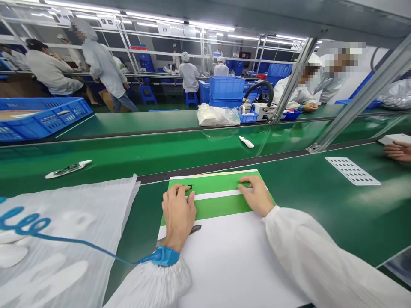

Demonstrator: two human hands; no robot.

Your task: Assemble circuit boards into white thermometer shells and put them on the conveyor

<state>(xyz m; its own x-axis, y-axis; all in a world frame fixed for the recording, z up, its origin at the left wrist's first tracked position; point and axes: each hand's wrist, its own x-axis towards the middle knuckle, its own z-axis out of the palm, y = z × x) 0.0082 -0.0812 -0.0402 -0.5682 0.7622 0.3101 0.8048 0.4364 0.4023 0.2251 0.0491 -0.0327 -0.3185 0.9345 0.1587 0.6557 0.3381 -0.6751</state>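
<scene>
On a green assembly-line belt, the left hand and right hand lie open and flat, gripping nothing, on a green-striped card; a slip could skew it.

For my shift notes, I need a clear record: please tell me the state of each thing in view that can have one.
Left hand: resting on the sheet, wearing the strap
Right hand: fingertips on the sheet
Green-and-white sheet: lying flat on the belt
Blue wrist strap: fastened, cord attached
Perforated plate: lying flat
Blue crates: stacked
Co-worker's hand: under a white card
</scene>
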